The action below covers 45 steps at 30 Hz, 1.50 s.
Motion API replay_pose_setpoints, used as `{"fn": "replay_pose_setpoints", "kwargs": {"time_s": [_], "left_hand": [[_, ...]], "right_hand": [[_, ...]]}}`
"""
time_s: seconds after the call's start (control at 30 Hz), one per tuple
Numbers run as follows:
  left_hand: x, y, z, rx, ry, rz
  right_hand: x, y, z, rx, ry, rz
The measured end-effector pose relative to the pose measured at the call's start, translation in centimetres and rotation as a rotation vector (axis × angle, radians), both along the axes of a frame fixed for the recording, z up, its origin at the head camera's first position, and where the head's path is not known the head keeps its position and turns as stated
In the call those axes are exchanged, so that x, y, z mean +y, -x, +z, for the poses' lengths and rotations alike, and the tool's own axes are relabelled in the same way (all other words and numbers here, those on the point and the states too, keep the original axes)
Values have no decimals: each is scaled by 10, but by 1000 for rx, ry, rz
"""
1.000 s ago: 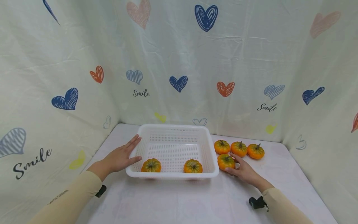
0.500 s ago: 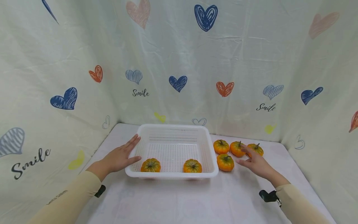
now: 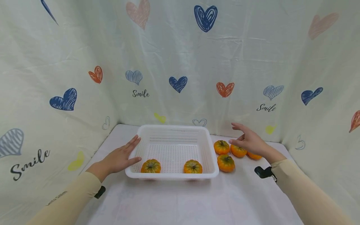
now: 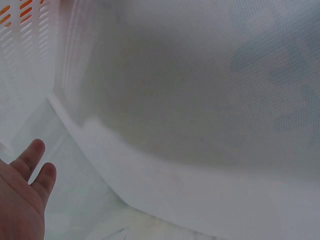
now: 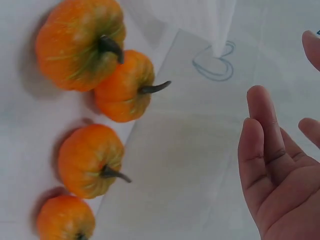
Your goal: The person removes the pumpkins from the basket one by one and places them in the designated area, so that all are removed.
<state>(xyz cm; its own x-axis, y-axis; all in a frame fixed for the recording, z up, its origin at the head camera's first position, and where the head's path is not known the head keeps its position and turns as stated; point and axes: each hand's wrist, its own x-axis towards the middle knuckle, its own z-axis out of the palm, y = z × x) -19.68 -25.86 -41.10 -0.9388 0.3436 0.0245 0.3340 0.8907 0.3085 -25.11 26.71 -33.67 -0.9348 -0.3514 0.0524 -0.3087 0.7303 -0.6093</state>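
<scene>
The right hand is up in the air over the back edge of the table. Its grip is wide, thumb away from the fingers. In the head view it hides most of the far-right pumpkin and the top of the middle pumpkin. The left pumpkin makes a back row with them, and the front pumpkin sits before it, just right of the basket.

Two more pumpkins are in the basket, one by its near left corner and one toward its near right corner. The near rim hides their bottoms.

The left hand is at the basket's left rim, its grip wide too. I cannot tell how hard it presses. The left wrist view cuts this hand off and shows only orange bits through the basket's slits.

White table shows along both sides of the basket and in front. The table's near edge is out of sight.
</scene>
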Motion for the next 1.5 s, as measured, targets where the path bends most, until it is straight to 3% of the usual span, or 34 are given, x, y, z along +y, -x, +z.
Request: {"fn": "replay_pose_setpoints", "kwargs": {"time_s": [0.27,0.7,1.03,1.5], "left_hand": [[-1,-1,1,-1,3,5],[-2,1,-3,-4,5,9],[-2,2,-5,-8,-6,9],[-1,2,-5,2,-3,6]], "right_hand": [[-56,21,23,-6,-6,118],[-148,41,24,-60,-23,281],[-200,49,0,-113,-4,375],[-238,53,-32,-227,-2,445]]}}
